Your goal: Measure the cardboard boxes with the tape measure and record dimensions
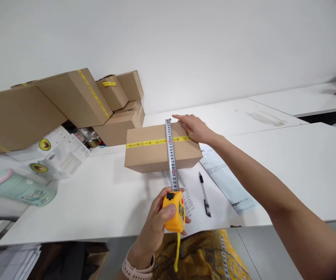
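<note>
A yellow tape measure (174, 217) is gripped in my left hand (154, 225), thumb on its side and fingers around the case. Its silver blade (170, 153) runs out away from me across the top of a brown cardboard box (147, 152), crossing the box's yellow printed tape strip. The hooked end reaches the box's far edge. My right hand (195, 128) rests on the far right part of the box with its fingers stretched out toward the blade's end, not wrapped round anything. Under and in front of the box lies a sheet with handwriting (188, 202).
A pen (204, 194) and a pale blue printed packet (228, 179) lie right of the box on the white table (98, 210). Several cardboard boxes (74, 97) are stacked at the left, with white avocado-print cartons (60, 155) and a mint-green canister (22, 188) nearby.
</note>
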Available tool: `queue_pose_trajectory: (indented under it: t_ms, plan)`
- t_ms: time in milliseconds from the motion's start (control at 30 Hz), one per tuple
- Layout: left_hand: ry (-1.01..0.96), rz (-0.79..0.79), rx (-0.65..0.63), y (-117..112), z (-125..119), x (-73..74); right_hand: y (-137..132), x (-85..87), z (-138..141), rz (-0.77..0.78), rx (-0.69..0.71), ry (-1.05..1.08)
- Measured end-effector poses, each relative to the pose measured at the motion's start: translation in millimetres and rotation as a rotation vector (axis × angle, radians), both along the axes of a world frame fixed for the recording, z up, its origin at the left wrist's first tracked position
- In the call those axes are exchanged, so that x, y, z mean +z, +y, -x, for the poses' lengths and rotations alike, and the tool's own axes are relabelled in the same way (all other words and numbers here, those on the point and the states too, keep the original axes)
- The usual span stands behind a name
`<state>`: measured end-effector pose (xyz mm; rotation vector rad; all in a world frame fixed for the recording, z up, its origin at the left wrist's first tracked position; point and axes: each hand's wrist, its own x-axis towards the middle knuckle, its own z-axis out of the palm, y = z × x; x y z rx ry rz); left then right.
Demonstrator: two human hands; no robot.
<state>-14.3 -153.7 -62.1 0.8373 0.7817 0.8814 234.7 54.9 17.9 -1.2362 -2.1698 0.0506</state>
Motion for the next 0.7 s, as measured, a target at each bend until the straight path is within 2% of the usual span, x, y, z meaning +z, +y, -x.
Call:
queue_pose_trajectory:
  t_ms: [267,467,700]
  plan:
    - [-0.019,0.043,-0.013,-23,1,-1.9,-4,5.3,3,-0.014,-0.013,-0.173]
    - [-0.059,0.056,0.032,-29,-4,-7.6,-6,7.0,5,-0.025,-0.019,-0.229]
    - [-0.061,0.031,0.039,-33,-11,-7.2,-6,7.5,5,-0.008,-0.01,-0.219]
